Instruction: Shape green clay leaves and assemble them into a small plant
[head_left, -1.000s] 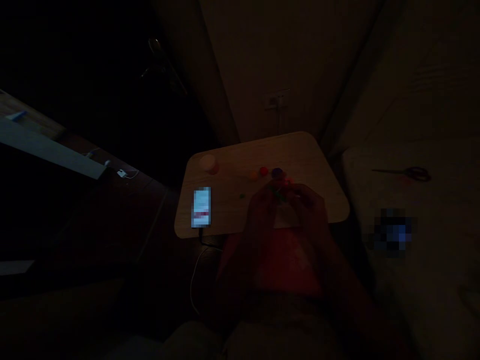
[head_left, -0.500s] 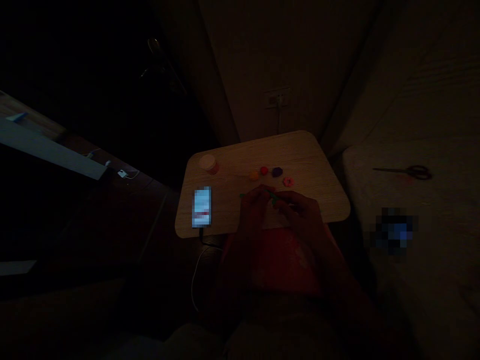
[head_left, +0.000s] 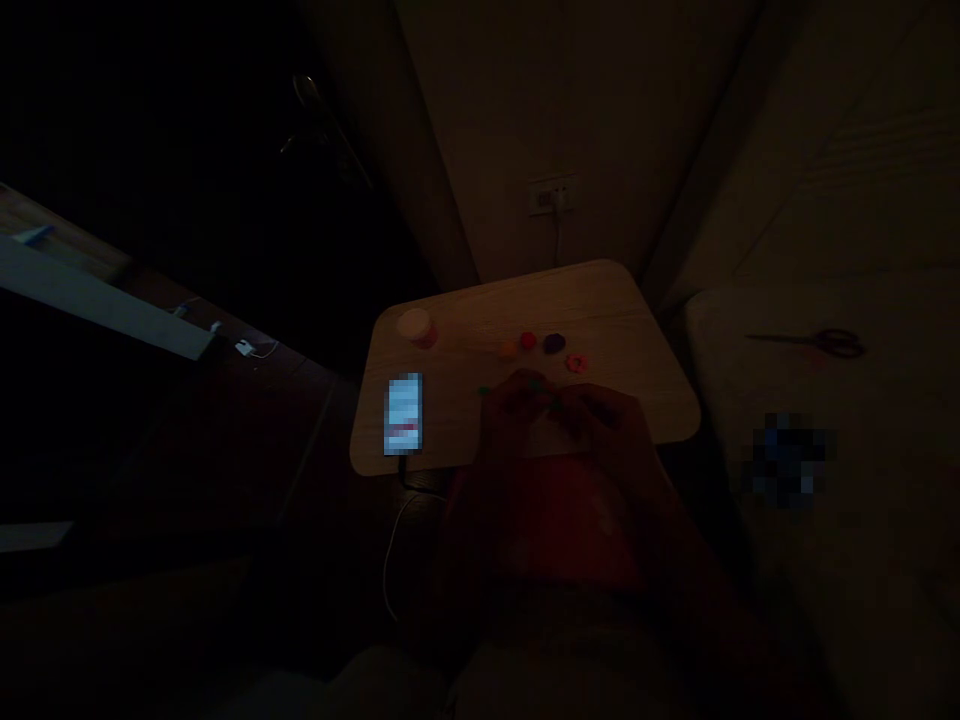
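Over the near edge of the small wooden table point(head_left: 465, 425), my left hand point(head_left: 517, 405) and my right hand point(head_left: 604, 415) are close together, fingers bent. Between their fingertips shows a small green piece point(head_left: 536, 385), which looks like modelling clay; its exact shape is lost in the dark. Another green bit point(head_left: 484, 391) shows just left of my left hand. Beyond the hands lie an orange lump point(head_left: 508, 350), a red ball point(head_left: 528, 341), a purple lump point(head_left: 554, 344) and a pink flower-shaped ring point(head_left: 577, 363).
A lidded jar point(head_left: 417, 328) stands at the table's far left. In front of it lies a lit phone point(head_left: 403, 414) with a cable point(head_left: 405, 478). To the right, scissors point(head_left: 814, 342) rest on a pale surface. A wall socket point(head_left: 553, 195) is behind the table.
The view has become darker. My fingers have shifted slightly around the green piece, which now shows as two small patches instead of one slanted strip. The other things have not moved.
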